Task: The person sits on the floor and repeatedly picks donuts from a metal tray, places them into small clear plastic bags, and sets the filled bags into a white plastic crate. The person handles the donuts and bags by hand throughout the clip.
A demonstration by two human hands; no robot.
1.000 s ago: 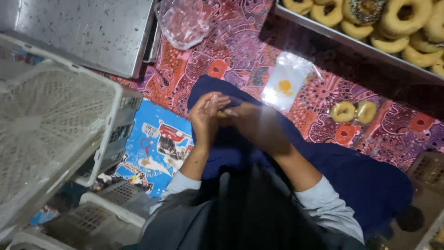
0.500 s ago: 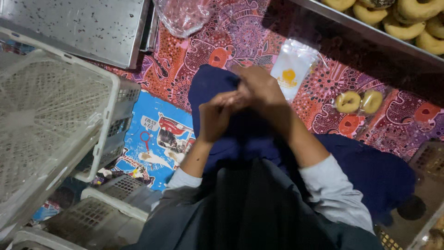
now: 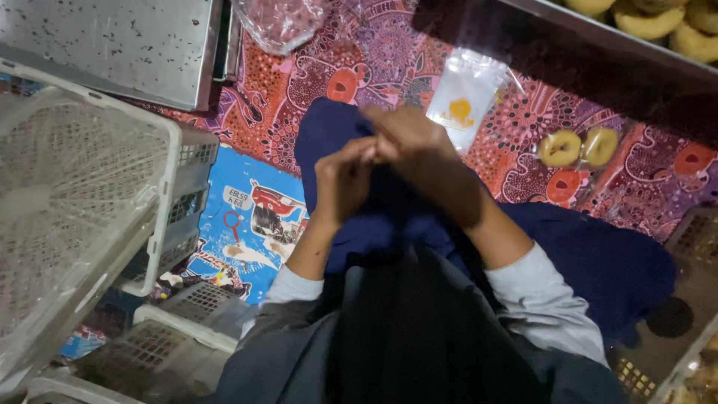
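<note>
- the left hand and the right hand meet above the dark blue cloth; motion blur smears the fingers, so whatever sits between them cannot be told.
- the long metal tray of ring doughnuts, beyond the blue cloth, is cut off by the top edge; only a few doughnuts show.
- the crumpled clear plastic bag, up and left of the blue cloth, is clipped by the top edge; its contents are unclear.
- the white lattice plastic crate, left of the blue cloth, runs off the left edge.
- the grey perforated crate, right of the blue cloth, is cut by the right edge.
</note>
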